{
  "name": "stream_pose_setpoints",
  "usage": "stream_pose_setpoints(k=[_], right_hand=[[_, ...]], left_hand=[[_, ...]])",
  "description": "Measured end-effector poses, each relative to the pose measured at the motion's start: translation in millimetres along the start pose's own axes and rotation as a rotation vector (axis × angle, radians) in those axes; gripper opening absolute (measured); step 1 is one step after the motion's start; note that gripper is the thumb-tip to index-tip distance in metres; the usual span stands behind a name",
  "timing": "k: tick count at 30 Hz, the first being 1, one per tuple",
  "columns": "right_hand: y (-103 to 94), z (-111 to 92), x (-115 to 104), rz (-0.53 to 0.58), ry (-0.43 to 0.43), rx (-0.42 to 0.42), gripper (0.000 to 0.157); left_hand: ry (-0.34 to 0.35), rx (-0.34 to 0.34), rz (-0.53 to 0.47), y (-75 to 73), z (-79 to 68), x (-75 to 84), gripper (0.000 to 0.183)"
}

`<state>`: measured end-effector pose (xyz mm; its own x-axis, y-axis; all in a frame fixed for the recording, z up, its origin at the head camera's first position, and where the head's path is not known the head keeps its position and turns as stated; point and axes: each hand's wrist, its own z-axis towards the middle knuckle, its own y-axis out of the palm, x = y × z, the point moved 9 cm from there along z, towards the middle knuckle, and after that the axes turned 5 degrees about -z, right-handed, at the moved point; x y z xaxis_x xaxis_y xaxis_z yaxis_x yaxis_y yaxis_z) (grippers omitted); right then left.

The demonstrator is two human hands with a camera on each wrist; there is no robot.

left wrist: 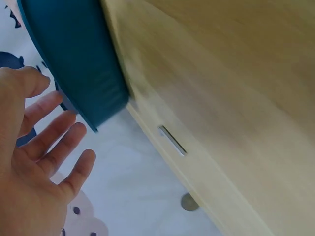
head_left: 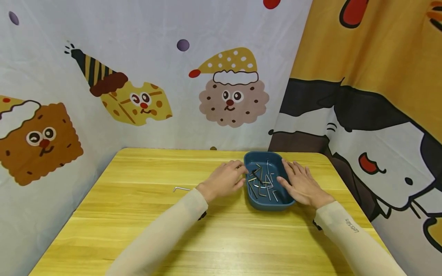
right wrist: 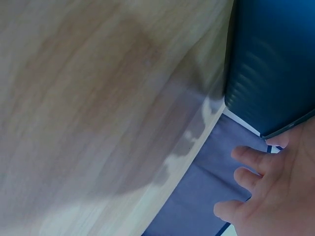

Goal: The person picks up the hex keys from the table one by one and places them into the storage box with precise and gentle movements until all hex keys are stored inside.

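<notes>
A dark blue plastic tray [head_left: 271, 207] with rounded corners stands toward the back right of the table. Inside it lie several loose hex keys [head_left: 261, 180], mostly silver, some dark. My left hand [head_left: 224, 180] is at the tray's left side, fingers loosely bent and apart, fingertips by the rim; in the left wrist view the hand [left wrist: 44, 157] grips nothing. On the other side, my right hand [head_left: 302, 186] lies at the right rim, fingers extended, thumb over the tray. A fingertip of the right hand [right wrist: 275, 182] meets the rim in the right wrist view.
One silver hex key [head_left: 181, 188] lies on the wooden table [head_left: 138, 222], left of my left wrist. The left wrist view shows a short silver metal bar [left wrist: 172, 140] near the table's far edge. Cartoon-printed curtains [head_left: 155, 57] hang behind and beside the table.
</notes>
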<state>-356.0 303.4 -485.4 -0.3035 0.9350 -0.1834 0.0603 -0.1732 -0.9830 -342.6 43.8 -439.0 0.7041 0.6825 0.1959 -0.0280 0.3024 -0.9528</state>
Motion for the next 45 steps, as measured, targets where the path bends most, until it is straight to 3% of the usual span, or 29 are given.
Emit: stream_pose_setpoints(k=[15, 21, 27, 34, 39, 45], right_hand=[[1.1, 1, 1, 0.000, -0.001, -0.001, 0.091], [1.5, 0, 1, 0.006, 0.004, -0.013, 0.092], [1.1, 0, 2, 0.006, 0.003, -0.008, 0.091], [1.3, 0, 2, 0.006, 0.006, -0.017, 0.093], [1.3, 1, 2, 0.006, 0.006, -0.018, 0.093], [0.9, 0, 1, -0.002, 0.004, -0.018, 0.091]], left_hand=[[-0.166, -0.140, 0.017, 13.6, -25.1, -50.3, 0.036], [-0.154, -0.181, 0.058, 21.3, -26.5, -54.5, 0.025], [-0.173, -0.192, 0.029, 25.2, -25.9, -56.7, 0.021], [-0.198, -0.180, -0.009, 21.5, -29.5, -56.5, 0.018], [-0.198, -0.158, -0.088, 14.6, -33.3, -54.9, 0.012], [-0.175, -0.132, -0.112, 12.8, -33.1, -58.7, 0.025]])
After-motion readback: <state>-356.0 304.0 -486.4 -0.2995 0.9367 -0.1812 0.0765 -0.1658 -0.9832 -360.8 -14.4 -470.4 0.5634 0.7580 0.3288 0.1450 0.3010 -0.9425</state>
